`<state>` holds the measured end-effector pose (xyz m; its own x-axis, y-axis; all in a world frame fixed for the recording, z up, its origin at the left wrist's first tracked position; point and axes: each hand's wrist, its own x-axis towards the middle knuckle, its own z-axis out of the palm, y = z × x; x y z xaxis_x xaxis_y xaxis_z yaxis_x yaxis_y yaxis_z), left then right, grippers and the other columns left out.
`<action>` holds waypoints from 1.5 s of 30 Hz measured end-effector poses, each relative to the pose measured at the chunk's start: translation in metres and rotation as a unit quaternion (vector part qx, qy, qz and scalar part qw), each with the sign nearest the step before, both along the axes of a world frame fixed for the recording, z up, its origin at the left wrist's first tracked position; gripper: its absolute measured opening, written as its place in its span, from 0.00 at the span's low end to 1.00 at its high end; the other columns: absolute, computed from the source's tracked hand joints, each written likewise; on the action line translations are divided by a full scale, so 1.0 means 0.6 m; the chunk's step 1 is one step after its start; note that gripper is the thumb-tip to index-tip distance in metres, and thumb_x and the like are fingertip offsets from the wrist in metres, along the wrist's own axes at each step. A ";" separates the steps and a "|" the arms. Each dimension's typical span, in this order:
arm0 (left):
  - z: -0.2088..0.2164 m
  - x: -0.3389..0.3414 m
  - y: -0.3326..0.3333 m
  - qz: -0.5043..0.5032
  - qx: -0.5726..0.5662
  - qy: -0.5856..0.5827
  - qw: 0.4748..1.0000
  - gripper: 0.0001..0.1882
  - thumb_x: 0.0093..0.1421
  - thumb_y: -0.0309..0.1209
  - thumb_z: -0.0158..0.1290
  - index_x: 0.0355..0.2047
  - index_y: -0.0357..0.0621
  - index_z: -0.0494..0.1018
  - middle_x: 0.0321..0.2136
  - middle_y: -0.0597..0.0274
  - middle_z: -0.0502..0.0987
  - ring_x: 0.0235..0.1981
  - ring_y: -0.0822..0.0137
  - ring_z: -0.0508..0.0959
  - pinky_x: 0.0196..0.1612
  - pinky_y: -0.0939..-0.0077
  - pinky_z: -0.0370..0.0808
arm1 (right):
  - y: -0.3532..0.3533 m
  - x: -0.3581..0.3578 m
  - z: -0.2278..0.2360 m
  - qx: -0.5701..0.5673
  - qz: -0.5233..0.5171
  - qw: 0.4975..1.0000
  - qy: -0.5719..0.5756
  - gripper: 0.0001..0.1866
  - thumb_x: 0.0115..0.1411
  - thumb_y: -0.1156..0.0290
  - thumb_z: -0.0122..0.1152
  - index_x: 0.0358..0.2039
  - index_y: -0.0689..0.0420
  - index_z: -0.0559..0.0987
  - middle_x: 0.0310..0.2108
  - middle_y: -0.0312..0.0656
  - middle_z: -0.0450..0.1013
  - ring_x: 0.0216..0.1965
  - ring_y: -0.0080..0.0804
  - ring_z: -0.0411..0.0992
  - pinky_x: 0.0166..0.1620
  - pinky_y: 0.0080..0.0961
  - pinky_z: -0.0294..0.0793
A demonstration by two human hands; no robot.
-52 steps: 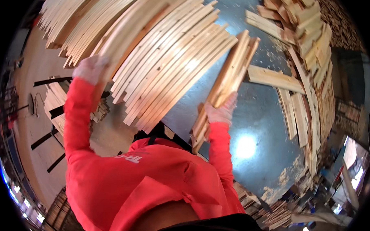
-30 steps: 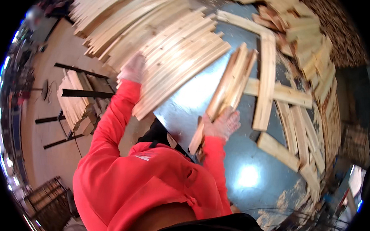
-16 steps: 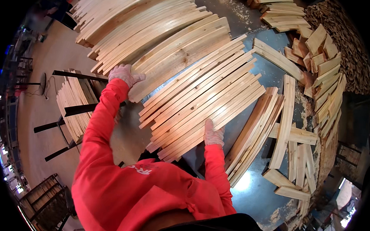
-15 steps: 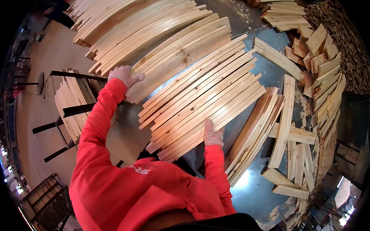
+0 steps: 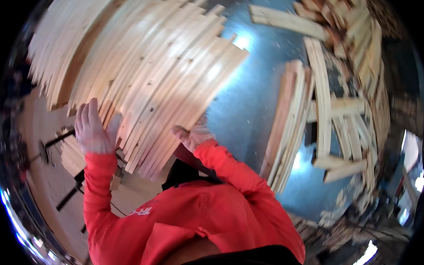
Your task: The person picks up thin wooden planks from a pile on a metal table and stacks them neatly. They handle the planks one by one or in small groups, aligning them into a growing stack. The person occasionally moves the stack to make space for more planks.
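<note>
A wide row of narrow pale wooden boards lies side by side on the metal table, their near ends uneven. By the near ends at the left, my left hand is open, fingers stretched and thumb apart; whether it touches the wood I cannot tell. My right hand lies against the right side of the row near its close end, its thumb over the outermost boards and its fingers along the side, partly hidden. Both hands look gloved or dusty.
A board on edge separates more boards at the far left. To the right lie a small stack of boards, crossed loose boards and a heap of offcuts. A black metal stand is on the floor at left.
The near group of boards has moved left against the others, closing the gap. My left hand has come off the wide board, and my right hand has moved left with the row. The view has shifted.
</note>
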<state>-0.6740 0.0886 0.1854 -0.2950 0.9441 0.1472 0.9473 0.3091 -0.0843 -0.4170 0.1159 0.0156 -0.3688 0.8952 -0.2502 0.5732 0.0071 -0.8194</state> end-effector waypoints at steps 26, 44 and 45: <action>-0.130 0.725 0.103 0.061 -0.251 -0.203 0.944 0.64 0.47 0.56 0.61 0.71 0.46 0.31 0.70 0.42 0.39 0.69 0.49 0.52 0.63 0.51 0.57 | -0.082 0.545 0.118 0.065 -0.037 0.996 -0.058 0.44 0.54 0.58 0.62 0.68 0.58 0.55 0.63 0.63 0.58 0.62 0.63 0.59 0.66 0.47 0.56; 0.084 0.299 0.021 -0.046 0.018 -0.513 0.857 0.54 0.41 0.20 0.58 0.69 0.37 0.45 0.59 0.42 0.63 0.52 0.57 0.72 0.48 0.67 0.75 | 0.030 0.801 0.065 -0.029 -0.246 0.880 -0.405 0.60 0.48 0.46 0.67 0.70 0.55 0.39 0.62 0.58 0.59 0.62 0.54 0.61 0.63 0.42 0.61; 0.055 0.217 0.006 -0.100 0.075 -0.395 0.910 0.52 0.41 0.23 0.58 0.69 0.40 0.48 0.62 0.43 0.62 0.60 0.54 0.68 0.56 0.64 0.72 | 0.011 0.809 0.053 -0.033 -0.243 0.878 -0.412 0.60 0.48 0.45 0.67 0.70 0.55 0.39 0.62 0.59 0.59 0.62 0.54 0.60 0.63 0.42 0.61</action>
<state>-0.5435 0.0923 0.2185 -0.1888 0.9774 0.0948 0.7331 0.0761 0.6759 0.0685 0.1225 0.0475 0.3827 0.8705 -0.3095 0.8937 -0.4337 -0.1146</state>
